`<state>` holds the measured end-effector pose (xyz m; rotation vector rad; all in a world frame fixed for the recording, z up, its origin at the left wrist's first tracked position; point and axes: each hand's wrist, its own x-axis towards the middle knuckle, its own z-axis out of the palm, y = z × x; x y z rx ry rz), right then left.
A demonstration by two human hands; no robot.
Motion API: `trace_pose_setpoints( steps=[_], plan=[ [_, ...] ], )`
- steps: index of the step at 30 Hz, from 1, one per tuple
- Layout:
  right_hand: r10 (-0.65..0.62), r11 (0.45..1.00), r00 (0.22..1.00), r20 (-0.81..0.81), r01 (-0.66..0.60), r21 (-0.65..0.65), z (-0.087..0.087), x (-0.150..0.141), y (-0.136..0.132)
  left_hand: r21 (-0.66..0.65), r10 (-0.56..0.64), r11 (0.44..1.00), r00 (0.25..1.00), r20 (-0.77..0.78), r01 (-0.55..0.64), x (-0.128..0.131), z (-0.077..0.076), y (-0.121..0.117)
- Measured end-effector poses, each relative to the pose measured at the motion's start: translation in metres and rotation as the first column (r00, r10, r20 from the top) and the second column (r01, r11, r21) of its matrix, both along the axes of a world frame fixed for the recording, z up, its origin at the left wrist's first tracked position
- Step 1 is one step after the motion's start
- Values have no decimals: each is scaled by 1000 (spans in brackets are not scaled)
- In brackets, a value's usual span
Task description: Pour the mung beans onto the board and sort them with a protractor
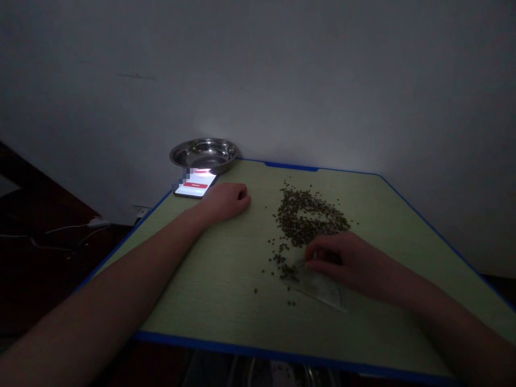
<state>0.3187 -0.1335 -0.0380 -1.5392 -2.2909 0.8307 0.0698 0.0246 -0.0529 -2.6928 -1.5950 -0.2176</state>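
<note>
My left hand (pixel 228 201) rests on the table in a loose fist, beside a lit phone (pixel 192 185), with nothing showing in it. My right hand (pixel 346 260) is curled, thumb and fingertips close together at the near edge of a spread of small dark green beans or seeds (pixel 296 228). Whatever those fingertips hold, if anything, is too small and dim to make out. Under and beside this hand lies a clear half-round protractor (pixel 320 290), flat on the table. A few beans lie loose around its left end.
A shiny metal bowl (pixel 205 153) stands at the far left corner, just behind the phone. The pale green table (pixel 209 290) has a blue rim and stands by a grey wall (pixel 282 80). White cables (pixel 60 230) run at the left. Shiny metal round ware (pixel 278 373) shows below the front edge.
</note>
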Motion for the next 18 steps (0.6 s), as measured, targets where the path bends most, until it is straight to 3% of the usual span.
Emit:
trace_pose_setpoints(
  steps=[9,18],
  plan=[
    [124,992,992,-17,-124,15,0,-12,-14,-19,4,1000,1000,7,-4,1,3,-4],
    [216,968,975,-58,-222,-118,3,-19,-24,-5,4,1000,1000,-8,-4,2,2,-3]
  ],
)
